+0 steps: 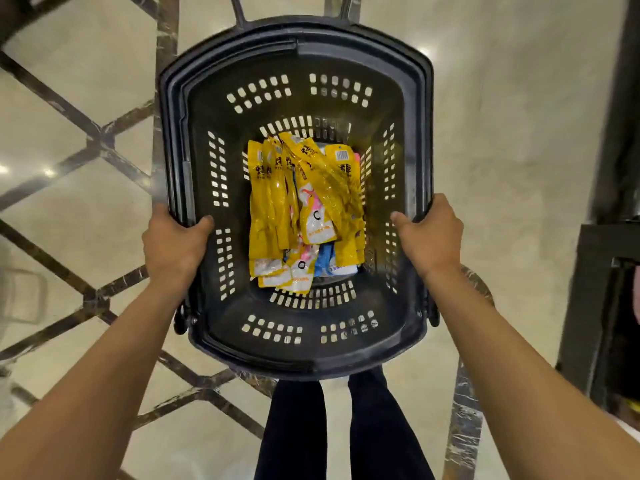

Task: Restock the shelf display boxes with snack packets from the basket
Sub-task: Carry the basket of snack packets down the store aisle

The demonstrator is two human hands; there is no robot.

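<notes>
Black perforated plastic basket (194, 161) carried level, left hand (173, 247) and right hand (431, 237) each closed on 1 side rim; yellow foil snack packets (277, 202) lie heaped on its floor (keep both grips even to prevent sliding).

One basket (298, 43), black, perforated. My two hands on its rim: left hand (173, 245), right hand (431, 239). Inside, one heap of packets (304, 213). Yellow packets (266, 202): at least six, overlapping, exact count cannot be told. Pink-and-white packets (306, 252): one or two, mostly covered. Blue packet (327, 259): one seen.
</notes>
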